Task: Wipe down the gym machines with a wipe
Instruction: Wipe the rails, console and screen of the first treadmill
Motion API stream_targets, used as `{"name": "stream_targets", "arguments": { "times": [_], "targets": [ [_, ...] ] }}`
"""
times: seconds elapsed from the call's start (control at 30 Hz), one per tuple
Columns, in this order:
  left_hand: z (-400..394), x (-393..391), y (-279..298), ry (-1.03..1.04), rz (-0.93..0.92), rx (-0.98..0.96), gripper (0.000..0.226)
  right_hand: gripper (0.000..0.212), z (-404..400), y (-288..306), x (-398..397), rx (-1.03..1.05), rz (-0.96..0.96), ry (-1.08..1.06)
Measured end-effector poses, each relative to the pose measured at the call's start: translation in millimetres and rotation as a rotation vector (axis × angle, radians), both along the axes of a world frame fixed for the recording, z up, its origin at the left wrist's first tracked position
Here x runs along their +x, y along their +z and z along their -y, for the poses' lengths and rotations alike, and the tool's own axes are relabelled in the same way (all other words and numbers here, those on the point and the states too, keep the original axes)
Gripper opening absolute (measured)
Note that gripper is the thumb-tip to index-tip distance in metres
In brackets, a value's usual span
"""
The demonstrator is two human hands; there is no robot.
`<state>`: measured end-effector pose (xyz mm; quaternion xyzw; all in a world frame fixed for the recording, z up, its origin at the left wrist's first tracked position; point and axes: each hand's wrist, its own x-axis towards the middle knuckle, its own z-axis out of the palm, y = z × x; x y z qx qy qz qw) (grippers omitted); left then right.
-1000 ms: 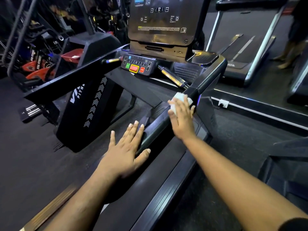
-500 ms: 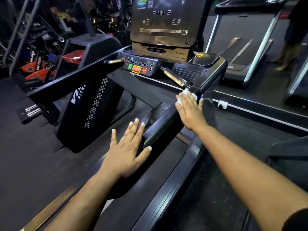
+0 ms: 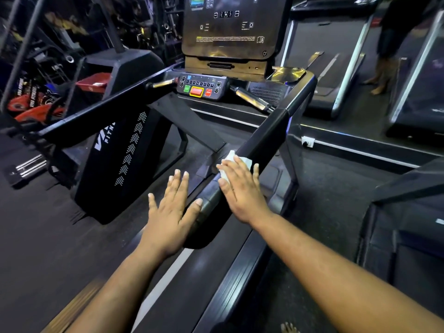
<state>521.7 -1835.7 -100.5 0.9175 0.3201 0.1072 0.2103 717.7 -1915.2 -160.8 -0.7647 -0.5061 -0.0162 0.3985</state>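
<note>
At nine o'clock we see red gear (image 3: 28, 109) by a black upright (image 3: 120, 159). Our left hand (image 3: 168, 212) lies flat and released, fingers straight, thumb touching the treadmill handrail (image 3: 266, 138). Our right hand (image 3: 242, 188) presses the white wipe (image 3: 231, 157) onto that rail with straight fingers. At twelve o'clock sits the console (image 3: 228, 27).

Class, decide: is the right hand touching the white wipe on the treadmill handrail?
Touching. The head view shows the right hand pressed flat on the wipe, fingers covering it against the handrail.
</note>
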Motion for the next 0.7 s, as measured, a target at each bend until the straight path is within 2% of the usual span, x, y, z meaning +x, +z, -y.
{"name": "stream_targets", "arguments": {
  "times": [0.37, 0.7],
  "targets": [
    [-15, -44, -15, 0.052, 0.137, -0.132, 0.087, 0.061, 21, -1, -92, 0.036, -0.002, 0.054],
    [-14, -45, -2, -0.012, 0.187, -0.174, 0.085, 0.048, 44, -5, -147, 0.159, 0.044, 0.195]
  ]
}}
